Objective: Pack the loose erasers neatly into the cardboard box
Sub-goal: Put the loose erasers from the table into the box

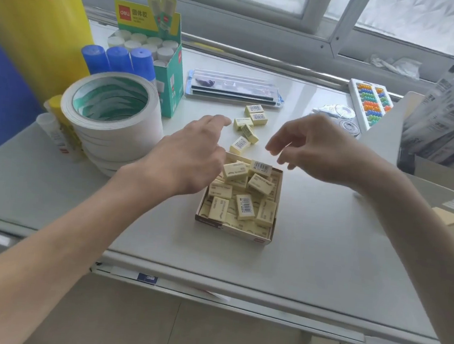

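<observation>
Nearest on the pale table (324, 235) sits the open cardboard box (232, 229), holding cream erasers (244, 207) that lie in a jumbled top layer, some flat and some tilted over a tidier row beneath. Both hands hover just above its far edge. The left hand (191, 155) is loosely spread with its forefinger stretched ahead, and nothing shows in its grasp. The right hand (318, 149) hangs with relaxed, gently curled fingers, also holding nothing. Just beyond the box, between the two hands, five loose erasers (240, 144) lie scattered on the table. Left of them stands a stack of white tape rolls (112, 118). Farther back lie a clear pencil case (233, 87) and a green glue stick carton (171, 79).
</observation>
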`<state>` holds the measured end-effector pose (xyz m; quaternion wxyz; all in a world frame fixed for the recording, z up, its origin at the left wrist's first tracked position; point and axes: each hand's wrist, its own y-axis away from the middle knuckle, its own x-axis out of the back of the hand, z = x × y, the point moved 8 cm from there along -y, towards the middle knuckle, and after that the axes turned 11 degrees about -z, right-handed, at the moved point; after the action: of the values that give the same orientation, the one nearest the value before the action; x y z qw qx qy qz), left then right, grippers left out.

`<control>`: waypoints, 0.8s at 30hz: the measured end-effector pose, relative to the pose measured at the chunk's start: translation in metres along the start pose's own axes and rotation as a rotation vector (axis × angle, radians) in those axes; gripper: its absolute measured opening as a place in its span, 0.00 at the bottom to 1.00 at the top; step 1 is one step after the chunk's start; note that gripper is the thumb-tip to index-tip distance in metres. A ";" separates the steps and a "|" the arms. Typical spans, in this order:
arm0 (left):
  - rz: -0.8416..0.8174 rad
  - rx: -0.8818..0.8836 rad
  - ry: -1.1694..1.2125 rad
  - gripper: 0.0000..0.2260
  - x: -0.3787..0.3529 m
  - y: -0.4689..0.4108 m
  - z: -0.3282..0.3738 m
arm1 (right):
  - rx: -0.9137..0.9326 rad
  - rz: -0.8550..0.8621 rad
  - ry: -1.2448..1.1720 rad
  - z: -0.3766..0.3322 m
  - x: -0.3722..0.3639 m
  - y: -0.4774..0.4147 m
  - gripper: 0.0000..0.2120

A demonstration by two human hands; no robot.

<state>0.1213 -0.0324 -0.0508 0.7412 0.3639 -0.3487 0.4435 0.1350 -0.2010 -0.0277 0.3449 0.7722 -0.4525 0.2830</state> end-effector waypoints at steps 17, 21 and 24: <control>-0.014 0.079 -0.026 0.24 0.002 -0.041 -0.001 | -0.124 0.187 -0.224 0.014 -0.007 -0.056 0.09; 0.000 0.045 -0.033 0.24 0.006 -0.029 0.006 | -0.055 0.238 -0.203 0.007 0.006 -0.034 0.12; 0.004 0.000 -0.059 0.23 0.003 -0.015 0.013 | 0.002 0.225 -0.151 -0.006 0.010 -0.011 0.13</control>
<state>0.1338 -0.0472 -0.0450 0.7295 0.3761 -0.3711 0.4343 0.1486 -0.1980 -0.0196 0.2754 0.7360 -0.5604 0.2615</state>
